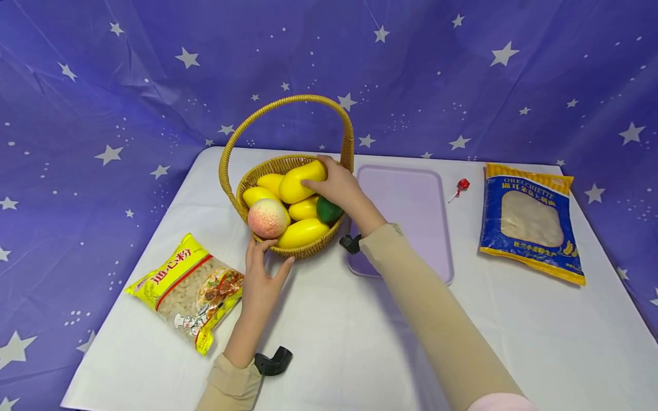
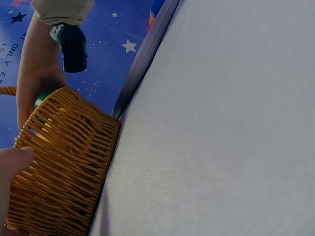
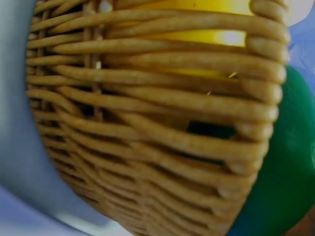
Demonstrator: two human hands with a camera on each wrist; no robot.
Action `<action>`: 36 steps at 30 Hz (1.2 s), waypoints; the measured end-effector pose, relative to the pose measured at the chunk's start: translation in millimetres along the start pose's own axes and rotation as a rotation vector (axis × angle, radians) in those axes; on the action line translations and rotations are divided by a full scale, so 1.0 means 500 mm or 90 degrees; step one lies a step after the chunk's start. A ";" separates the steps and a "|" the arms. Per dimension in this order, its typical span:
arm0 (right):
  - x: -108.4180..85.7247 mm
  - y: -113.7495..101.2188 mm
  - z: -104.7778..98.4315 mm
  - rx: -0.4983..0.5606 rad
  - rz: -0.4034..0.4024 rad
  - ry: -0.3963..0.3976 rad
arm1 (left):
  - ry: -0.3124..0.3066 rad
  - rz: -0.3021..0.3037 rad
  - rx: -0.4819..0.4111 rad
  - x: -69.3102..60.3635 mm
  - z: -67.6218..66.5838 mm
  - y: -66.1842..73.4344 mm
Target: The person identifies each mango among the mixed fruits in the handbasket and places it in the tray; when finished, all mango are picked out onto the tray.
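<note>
A wicker basket (image 1: 308, 250) with a tall arched handle holds several yellow mango-like fruits, a pink-and-cream peach (image 1: 268, 218) and a dark green fruit (image 1: 328, 211). Over the basket's back right side, my right hand (image 1: 340, 184) grips a large yellow mango (image 1: 297, 184), thumb in front and fingers behind; this mango lies on top of the others. At the front left, my left hand (image 1: 261, 281) touches the basket with its fingers near the rim below the peach. The left wrist view shows the left thumb (image 2: 17, 161) against the woven wall. Wickerwork fills most of the right wrist view.
A lilac tray (image 1: 406, 222) lies just right of the basket. Beyond it are a red lollipop (image 1: 463, 184) and a blue-and-yellow orecchiette bag (image 1: 532, 222). A yellow macaroni bag (image 1: 190, 291) lies left of my left hand. Behind the white table hangs a purple starry cloth (image 1: 411, 74).
</note>
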State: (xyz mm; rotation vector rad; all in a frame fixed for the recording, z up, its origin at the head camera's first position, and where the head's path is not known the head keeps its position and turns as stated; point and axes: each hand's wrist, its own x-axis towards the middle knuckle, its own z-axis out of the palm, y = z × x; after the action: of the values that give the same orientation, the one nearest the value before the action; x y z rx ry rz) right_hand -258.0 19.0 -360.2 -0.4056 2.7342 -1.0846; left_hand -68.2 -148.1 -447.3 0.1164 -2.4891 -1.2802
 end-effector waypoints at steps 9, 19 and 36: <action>0.012 -0.004 0.007 0.025 0.003 0.019 | 0.003 0.008 -0.003 0.000 0.001 0.001; 0.014 0.007 0.009 0.178 -0.004 0.028 | -0.003 -0.002 0.001 0.001 0.001 0.001; -0.001 0.010 -0.022 0.335 -0.047 0.085 | -0.006 -0.003 0.010 -0.002 0.001 -0.003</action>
State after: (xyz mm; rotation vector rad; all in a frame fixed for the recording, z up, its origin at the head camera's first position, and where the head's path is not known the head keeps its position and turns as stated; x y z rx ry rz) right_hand -261.2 30.0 -355.6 -0.3614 2.4122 -1.8352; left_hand -67.7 -148.4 -449.0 0.1204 -2.5092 -1.2667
